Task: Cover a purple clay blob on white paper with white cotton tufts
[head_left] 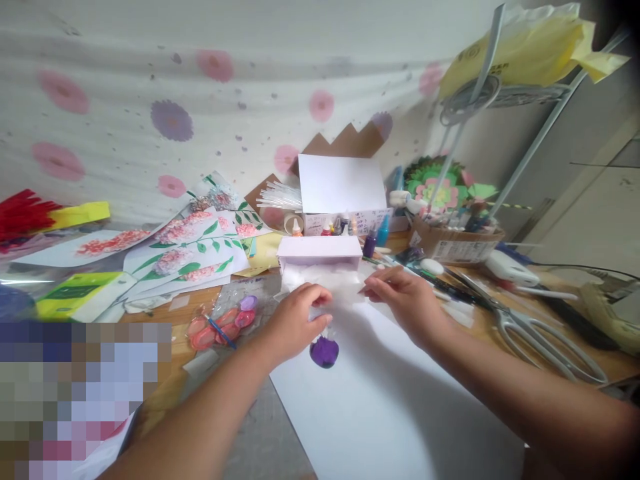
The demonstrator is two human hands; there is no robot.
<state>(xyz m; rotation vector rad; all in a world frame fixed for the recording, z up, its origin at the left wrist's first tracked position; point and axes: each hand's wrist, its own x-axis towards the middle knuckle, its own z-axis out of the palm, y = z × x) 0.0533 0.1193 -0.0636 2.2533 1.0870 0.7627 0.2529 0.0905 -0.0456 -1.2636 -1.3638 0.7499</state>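
Observation:
My left hand (pixel 306 319) hovers above a large white sheet of paper (pixel 380 407), its fingers bent and the thumb held apart from them. Just below it is a round dark purple patch (pixel 324 352), perhaps paint, on the sheet. My right hand (pixel 397 293) is closed in a pinch; a thin tip pokes out between thumb and finger, too small to name. Between and beyond both hands stands a small white box (pixel 320 247) with soft white tissue or cotton (pixel 325 275) at its front.
Painted flower sheets (pixel 190 243) lie to the left, near red paint trays (pixel 220 330) with a blue brush (pixel 221 333). Paint bottles (pixel 370 243) stand behind the box. Large scissors (pixel 530 327) and a cardboard box (pixel 455 247) of supplies are at right.

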